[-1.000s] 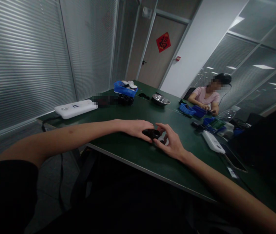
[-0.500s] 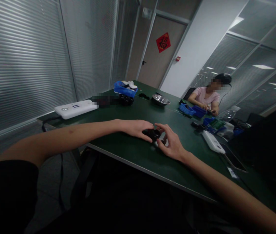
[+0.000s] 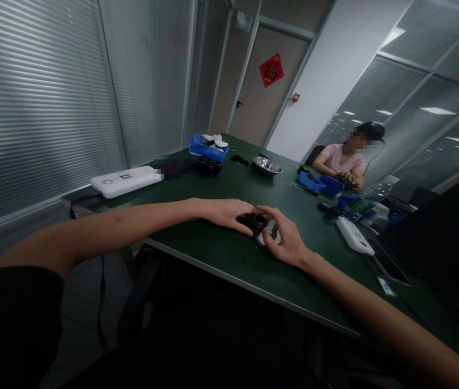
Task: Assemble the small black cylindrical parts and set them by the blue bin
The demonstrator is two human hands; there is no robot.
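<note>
A small black round part rests on the dark green table between my two hands. My left hand lies over its left side, with the thumb and fingers closed around it. From the right, my right hand reaches in with curled fingers, and its index finger and thumb touch the part's right edge. A pale small piece shows under the right hand's fingers; I cannot make out what it is.
A white flat device lies at the table's left end. A blue bin, dark round parts and a metal bowl stand farther back. A seated person works at blue trays far right. Another white device lies right.
My right hand has drawn slightly closer to the black part, its fingers curling in more. My left hand has stayed put.
</note>
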